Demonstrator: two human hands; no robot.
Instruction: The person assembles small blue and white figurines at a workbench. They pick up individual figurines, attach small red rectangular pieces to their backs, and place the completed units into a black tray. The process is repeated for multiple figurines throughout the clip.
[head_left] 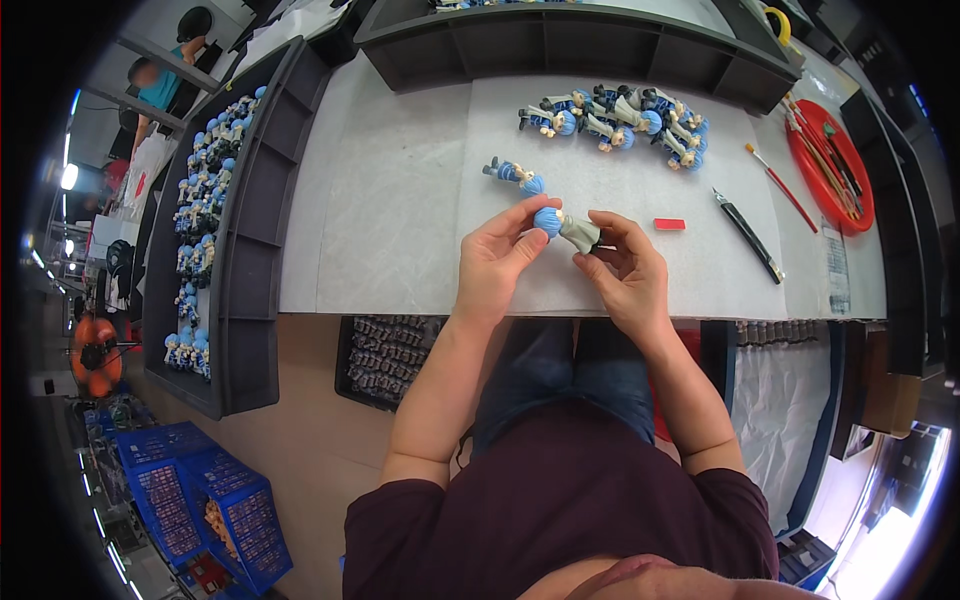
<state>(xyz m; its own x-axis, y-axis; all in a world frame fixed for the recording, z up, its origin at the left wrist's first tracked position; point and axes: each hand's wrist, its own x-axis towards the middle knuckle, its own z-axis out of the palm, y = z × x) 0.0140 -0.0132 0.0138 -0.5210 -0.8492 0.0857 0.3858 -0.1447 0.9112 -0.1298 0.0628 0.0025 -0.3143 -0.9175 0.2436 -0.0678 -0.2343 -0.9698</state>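
Note:
Between my two hands, just above the white sheet on the table, is a small figurine with blue hair and a pale cape. My left hand pinches its head with thumb and fingers. At the other end, my right hand grips the lower part by the cape's edge. A second blue-haired figurine lies just beyond my left fingertips. Farther back rests a group of similar figurines, lying on their sides. To the right of my right hand is a small red block.
A craft knife and a red-handled brush lie on the right. Beyond them sits a red tray of brushes. A dark crate of figurines stands left; another dark crate borders the back. Blue baskets stand on the floor.

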